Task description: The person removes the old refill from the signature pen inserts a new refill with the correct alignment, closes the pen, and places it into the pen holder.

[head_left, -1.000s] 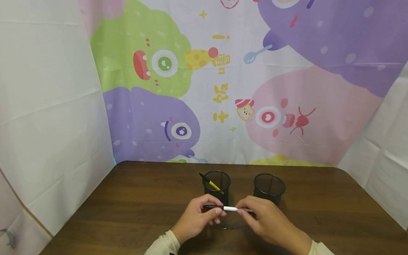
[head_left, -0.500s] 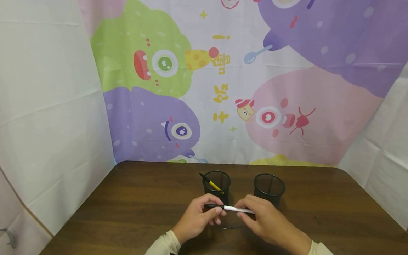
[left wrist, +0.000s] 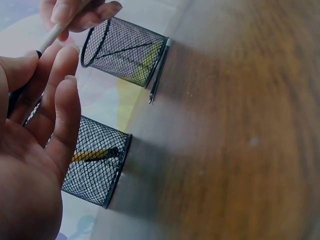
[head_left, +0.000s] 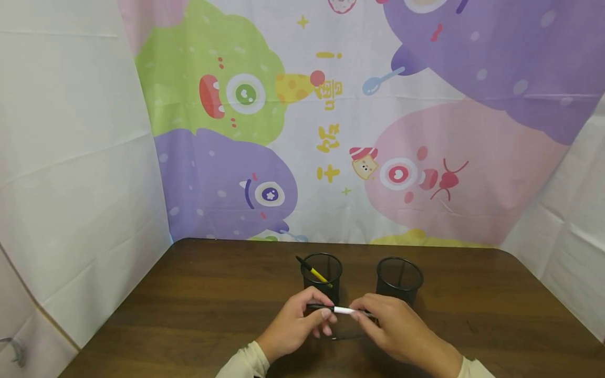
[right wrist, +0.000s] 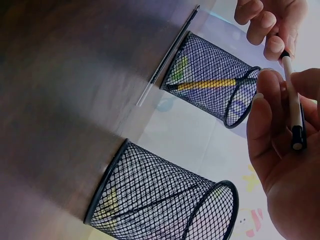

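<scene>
Both hands hold one pen [head_left: 342,310] level above the table, with a white barrel and black ends. My left hand [head_left: 290,321] pinches its black end between thumb and fingers. Thumb and fingertips of my right hand [head_left: 399,325] grip the white barrel; in the right wrist view the pen's black clip end [right wrist: 298,139] lies over that palm. Below the hands a thin dark pen refill [head_left: 347,337] lies on the table, its metal tip toward the left.
Behind the left hand stands a black mesh pen cup [head_left: 334,287] with a yellow and black pen [head_left: 317,273] leaning in it. A second mesh cup [head_left: 398,290] stands behind the right hand. A cartoon-printed cloth [head_left: 331,210] hangs beyond the brown table [head_left: 212,294].
The right fingers shift on the barrel: more white showed under them half a second ago than now. The left hand keeps its pinch, and the cups and refill stay put.
</scene>
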Demonstrator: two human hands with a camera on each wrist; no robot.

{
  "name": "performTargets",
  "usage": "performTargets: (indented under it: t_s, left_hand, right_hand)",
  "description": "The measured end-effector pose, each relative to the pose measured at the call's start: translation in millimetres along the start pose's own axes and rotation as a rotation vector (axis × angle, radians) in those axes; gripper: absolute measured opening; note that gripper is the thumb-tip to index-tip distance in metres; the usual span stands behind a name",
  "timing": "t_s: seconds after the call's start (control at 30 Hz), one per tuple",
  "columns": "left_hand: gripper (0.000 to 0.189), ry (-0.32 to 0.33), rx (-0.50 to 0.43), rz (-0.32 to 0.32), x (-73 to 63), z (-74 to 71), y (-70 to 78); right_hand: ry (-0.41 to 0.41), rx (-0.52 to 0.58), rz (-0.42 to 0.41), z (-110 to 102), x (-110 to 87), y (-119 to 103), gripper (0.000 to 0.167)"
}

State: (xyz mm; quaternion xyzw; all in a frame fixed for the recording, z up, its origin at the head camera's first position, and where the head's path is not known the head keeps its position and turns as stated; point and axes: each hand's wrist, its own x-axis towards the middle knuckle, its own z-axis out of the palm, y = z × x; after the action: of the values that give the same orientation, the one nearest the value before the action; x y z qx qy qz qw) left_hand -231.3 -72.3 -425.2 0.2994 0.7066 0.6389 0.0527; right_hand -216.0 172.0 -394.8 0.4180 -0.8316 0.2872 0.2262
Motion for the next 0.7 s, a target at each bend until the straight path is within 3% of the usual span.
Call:
performTargets:
  t_s: [0.33, 0.7]
  left_hand:
    - [0.014, -0.012, 0.011, 0.006, -1.5, -1.1, 0.3]
    - [0.023, -0.047, 0.032, 0.013, -2.4, -1.9, 3.2]
  right_hand:
    - [0.010, -0.029, -0.048, 0.8, 0.8, 0.8, 0.005]
    - [-0.005, -0.014, -0.018, 1.8, 0.2, 1.0, 0.009]
